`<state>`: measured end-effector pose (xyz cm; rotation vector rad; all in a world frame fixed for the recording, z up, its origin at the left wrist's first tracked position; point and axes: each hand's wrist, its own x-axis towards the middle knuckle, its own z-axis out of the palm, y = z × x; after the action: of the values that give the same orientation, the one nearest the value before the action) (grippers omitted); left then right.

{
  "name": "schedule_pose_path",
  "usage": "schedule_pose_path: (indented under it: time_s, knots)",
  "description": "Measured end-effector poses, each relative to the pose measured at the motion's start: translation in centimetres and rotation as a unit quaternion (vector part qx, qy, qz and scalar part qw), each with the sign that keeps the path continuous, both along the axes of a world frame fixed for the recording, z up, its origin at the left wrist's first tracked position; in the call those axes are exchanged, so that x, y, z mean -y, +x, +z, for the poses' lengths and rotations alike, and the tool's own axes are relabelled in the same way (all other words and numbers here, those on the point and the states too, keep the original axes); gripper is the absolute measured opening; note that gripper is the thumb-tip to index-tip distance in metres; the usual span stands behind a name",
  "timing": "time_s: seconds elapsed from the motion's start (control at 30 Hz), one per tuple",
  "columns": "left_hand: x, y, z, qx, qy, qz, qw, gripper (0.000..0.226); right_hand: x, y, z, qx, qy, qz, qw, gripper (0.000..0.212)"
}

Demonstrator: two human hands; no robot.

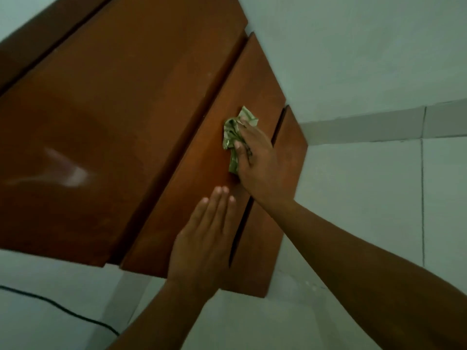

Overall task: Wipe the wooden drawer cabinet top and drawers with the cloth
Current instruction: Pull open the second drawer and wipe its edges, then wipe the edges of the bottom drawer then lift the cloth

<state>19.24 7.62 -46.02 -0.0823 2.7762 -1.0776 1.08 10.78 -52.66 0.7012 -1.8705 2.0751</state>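
Head view: crumpled greenish cloth, perhaps patterned.

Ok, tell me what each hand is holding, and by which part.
Right hand grips the crumpled cloth by one bunched side, pressing it against the drawer front. Left hand holds nothing.

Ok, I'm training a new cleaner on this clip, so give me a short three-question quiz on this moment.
1. Which hand holds the cloth? A: left hand. B: right hand.
2. True or false: the left hand lies flat, fingers straight, on the drawer front.
3. Fill in: the cloth's colour is ___.
Key: 1 B; 2 true; 3 green.
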Motion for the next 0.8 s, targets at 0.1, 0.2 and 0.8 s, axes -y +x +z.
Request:
schedule_pose_path:
  time_s: [0.1,0.2,0.8]
  knots:
    - [-0.3,4.8,-5.4,-0.007,0.1,0.012,0.995,0.078,0.3,1.3,-0.9,-0.025,0.011,-0.005,1.0,0.04]
    - [-1.7,7.0,-9.1,0.001,0.157,0.073,0.985,0.079,0.3,2.3,-1.5,-0.042,0.015,-0.001,0.999,0.04]
    - [-7.6,2.2,-10.2,-0.239,0.257,0.279,0.894,0.09,-0.2,2.1,-1.7,-0.063,0.055,-0.011,0.996,0.042]
